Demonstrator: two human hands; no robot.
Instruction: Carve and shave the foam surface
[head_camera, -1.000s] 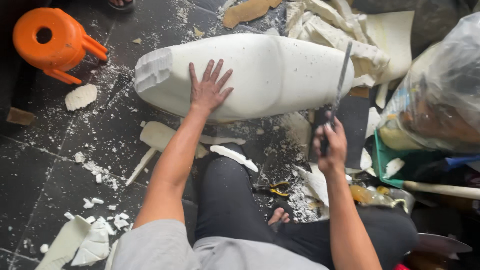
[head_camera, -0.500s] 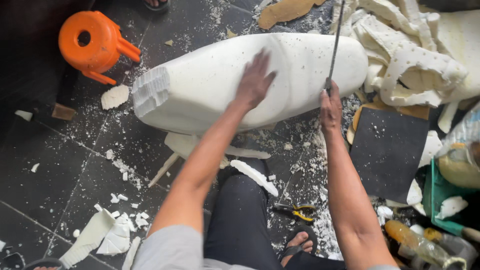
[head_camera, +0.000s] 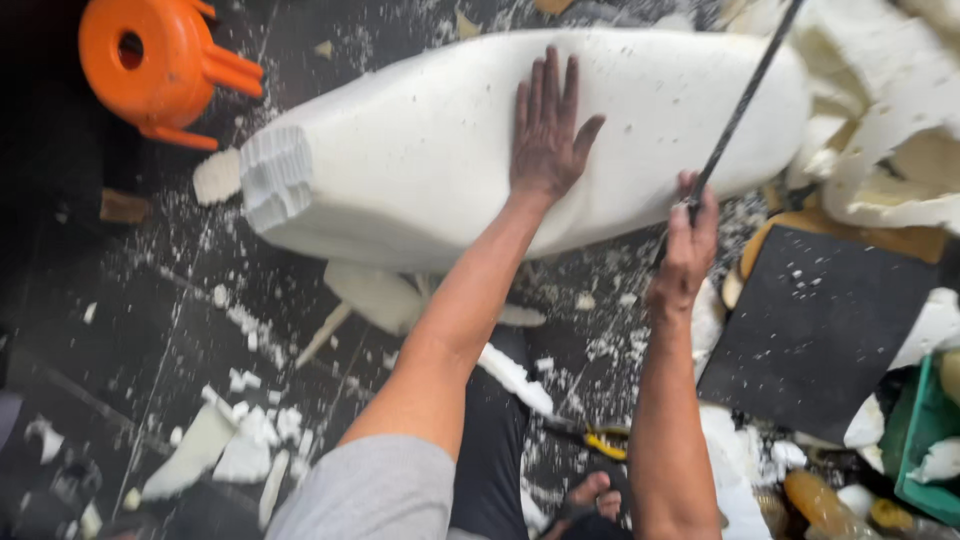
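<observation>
stool (head_camera: 155, 65) left of foam block (head_camera: 400, 160), offcuts (head_camera: 890, 130) right

White foam block (head_camera: 420, 150), speckled with tiny dark dots. Left of block: orange stool (head_camera: 150, 65). Below block: dark tiled floor (head_camera: 120, 330) strewn with white crumbs, yellow-handled pliers (head_camera: 600, 440). Right of block: black sheet (head_camera: 815, 330), green crate (head_camera: 925, 440). Grey sleeve (head_camera: 365, 495).

The long blade (head_camera: 742, 105) runs out past the top edge, its tip unseen, and its handle is buried in the right hand (head_camera: 683, 255). The orange stool (head_camera: 160, 65) is cut off above.
</observation>
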